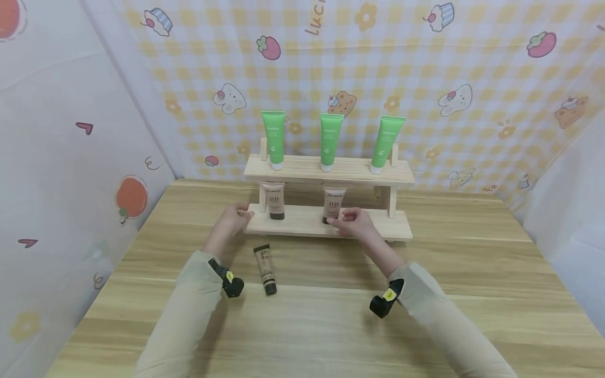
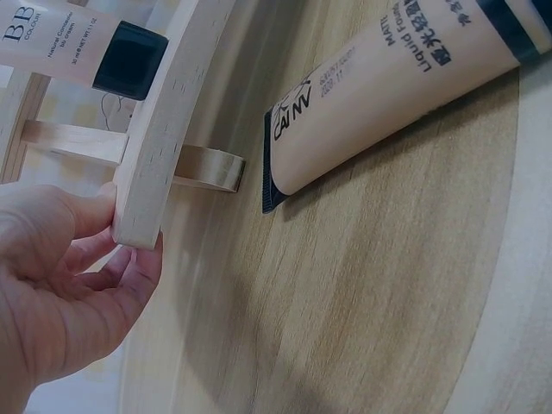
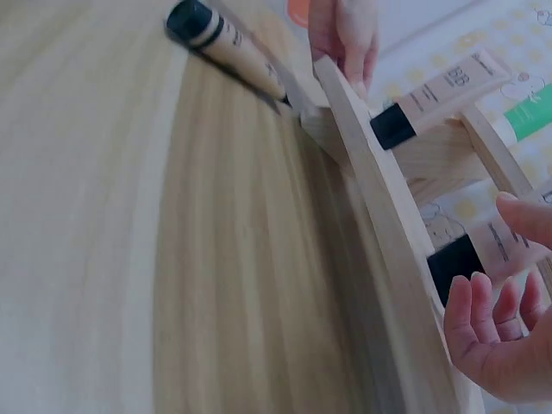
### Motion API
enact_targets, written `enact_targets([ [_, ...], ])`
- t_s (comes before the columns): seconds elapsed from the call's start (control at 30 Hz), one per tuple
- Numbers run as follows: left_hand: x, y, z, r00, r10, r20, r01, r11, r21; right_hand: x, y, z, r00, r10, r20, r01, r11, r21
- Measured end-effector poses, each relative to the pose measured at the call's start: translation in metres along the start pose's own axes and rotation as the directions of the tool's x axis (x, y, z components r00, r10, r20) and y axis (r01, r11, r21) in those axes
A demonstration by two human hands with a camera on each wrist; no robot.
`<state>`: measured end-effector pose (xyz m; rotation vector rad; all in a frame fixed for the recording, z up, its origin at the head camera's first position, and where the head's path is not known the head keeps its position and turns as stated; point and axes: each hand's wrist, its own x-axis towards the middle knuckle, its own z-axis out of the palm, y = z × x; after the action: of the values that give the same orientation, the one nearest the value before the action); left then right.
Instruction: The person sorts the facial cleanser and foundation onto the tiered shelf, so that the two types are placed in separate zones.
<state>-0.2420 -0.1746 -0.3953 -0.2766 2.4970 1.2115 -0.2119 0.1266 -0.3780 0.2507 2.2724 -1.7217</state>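
Note:
My left hand [image 1: 230,219] grips the left end of the wooden shelf's lower board [image 1: 302,227]; in the left wrist view its thumb lies on one face and the fingers curl under the other. At the middle of that board stands a pinkish BB cream tube [image 1: 333,201], cap down. Around its lower part my right hand [image 1: 357,224] holds it, thumb on one side and curled fingers by the black cap [image 3: 454,266]. Another BB cream tube [image 1: 274,198] stands upright near the board's left end.
Three green tubes, left [image 1: 274,137], middle [image 1: 330,140] and right [image 1: 386,142], stand on the upper board [image 1: 302,165]. A beige liquid foundation tube [image 1: 265,266] with a black cap lies on the wood-grain table before the shelf. Behind hangs a patterned cloth [image 1: 302,79].

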Motion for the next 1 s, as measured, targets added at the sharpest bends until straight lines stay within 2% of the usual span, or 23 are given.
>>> enact_targets([
  [0.17,-0.001,0.0,0.0,1.0,-0.005,-0.008,0.005,1.0,0.002,-0.005,0.004,0.006,0.999,0.019,0.034,-0.019,1.0,0.0],
  [0.33,-0.003,0.001,-0.002,1.0,0.012,-0.007,-0.012,1.0,0.013,-0.01,0.008,0.018,0.993,-0.004,0.122,0.004,1.0,-0.005],
  [0.53,-0.002,0.0,-0.001,1.0,-0.011,0.004,0.011,0.999,-0.039,-0.012,0.011,0.04,0.967,0.03,0.252,-0.004,0.995,-0.103],
  [0.67,-0.001,0.001,0.0,1.0,-0.024,0.014,0.025,0.998,-0.057,-0.01,0.012,0.059,0.949,0.051,0.31,-0.018,0.994,-0.108],
  [1.0,-0.001,-0.001,-0.001,1.0,-0.013,0.017,0.014,0.998,-0.064,-0.011,0.013,0.099,0.925,0.067,0.375,-0.018,0.991,-0.131],
])
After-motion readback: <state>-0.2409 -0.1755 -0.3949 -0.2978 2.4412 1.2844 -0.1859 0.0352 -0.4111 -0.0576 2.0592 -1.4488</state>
